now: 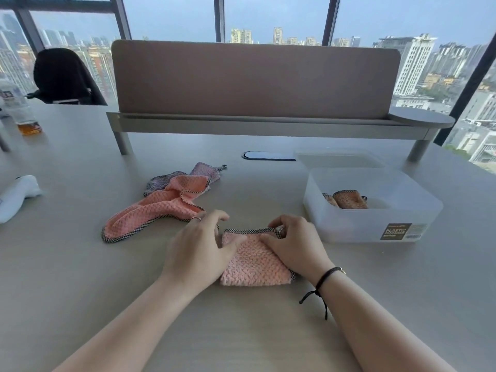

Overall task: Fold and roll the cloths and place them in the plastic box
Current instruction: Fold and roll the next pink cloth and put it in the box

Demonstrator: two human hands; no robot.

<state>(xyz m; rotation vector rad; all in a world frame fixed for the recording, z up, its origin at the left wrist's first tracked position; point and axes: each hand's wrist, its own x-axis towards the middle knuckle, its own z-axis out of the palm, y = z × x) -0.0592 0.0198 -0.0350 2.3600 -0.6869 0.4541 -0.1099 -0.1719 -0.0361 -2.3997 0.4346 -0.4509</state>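
Our left hand [200, 244] and right hand [292, 242] pinch the cloth's [255, 264] far edge; box [375, 226] at two o'clock, nearer the right.

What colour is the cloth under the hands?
Pink cloth, with a black-and-white checked edge; seen in the head view.

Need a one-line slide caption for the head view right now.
Both hands, left and right, grip a folded pink cloth on the table; one roll sits in the plastic box.
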